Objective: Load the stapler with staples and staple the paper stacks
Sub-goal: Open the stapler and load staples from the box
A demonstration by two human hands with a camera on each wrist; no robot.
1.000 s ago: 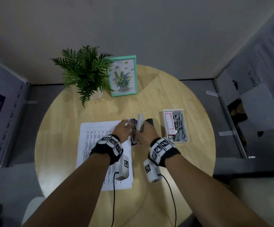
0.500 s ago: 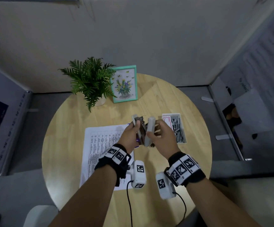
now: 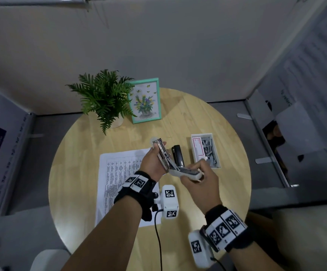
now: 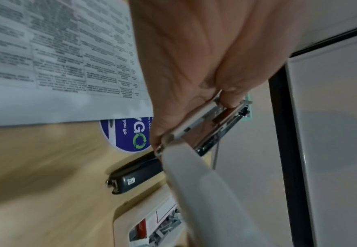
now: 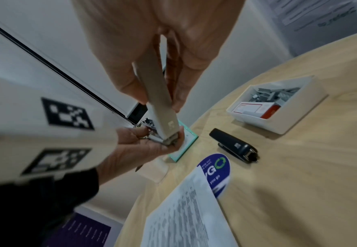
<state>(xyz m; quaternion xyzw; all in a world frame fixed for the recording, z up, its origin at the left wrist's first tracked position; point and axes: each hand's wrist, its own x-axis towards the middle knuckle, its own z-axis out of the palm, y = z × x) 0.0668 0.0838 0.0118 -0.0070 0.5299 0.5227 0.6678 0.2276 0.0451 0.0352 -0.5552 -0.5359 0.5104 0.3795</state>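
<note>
A white stapler is held above the table, swung open at its hinge. My left hand grips the metal magazine half, which points away from me. My right hand pinches the plastic top cover, folded out to the right. A second, black stapler lies closed on the table just beyond the hands. The printed paper stack lies flat at the left, under my left wrist. A white tray at the right holds loose grey staple strips and a red-and-white staple box.
A potted fern and a teal picture frame stand at the back of the round wooden table. A blue round sticker shows beside the paper's corner. Grey panels wall in the table on all sides.
Both hands lifted the white stapler off the table toward me. The cover has swung away from the magazine to the right, opening the stapler wide.
</note>
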